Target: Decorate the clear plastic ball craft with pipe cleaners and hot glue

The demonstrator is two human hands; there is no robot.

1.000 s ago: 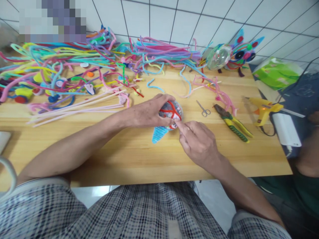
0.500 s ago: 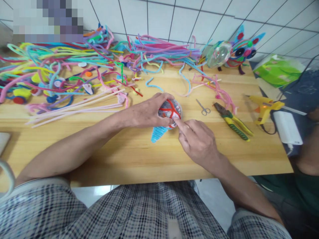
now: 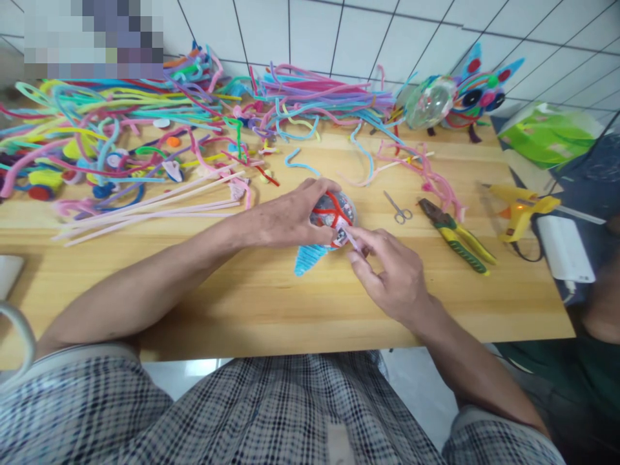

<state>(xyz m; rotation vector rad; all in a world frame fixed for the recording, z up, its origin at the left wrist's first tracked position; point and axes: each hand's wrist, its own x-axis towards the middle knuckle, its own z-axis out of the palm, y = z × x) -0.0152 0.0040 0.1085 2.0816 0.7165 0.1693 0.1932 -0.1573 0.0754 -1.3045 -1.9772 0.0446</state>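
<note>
My left hand (image 3: 295, 216) is wrapped around a rounded, clear craft piece (image 3: 345, 205) crossed with red pipe cleaner strips. A pointed blue piece of wound pipe cleaner (image 3: 309, 258) sticks out from its near side, below my fingers. On the face of the craft piece toward my right hand lies a small black-and-white patch. My right hand (image 3: 390, 268) pinches a small pale strip (image 3: 354, 241) between thumb and index finger, close against that patch. Whether the strip is attached to the patch I cannot tell.
Small scissors (image 3: 400, 212), pliers (image 3: 455, 237) and a yellow glue gun (image 3: 520, 210) lie to the right. Pipe cleaners (image 3: 135, 116) are heaped at the back left. A finished-looking figure with blue ears (image 3: 477, 97) stands at the back right. Another person's arm shows at the right edge.
My right index finger was pressed on the craft piece; now it has drawn back slightly, and a pale strip shows in the pinch. The black-and-white patch has come into view.
</note>
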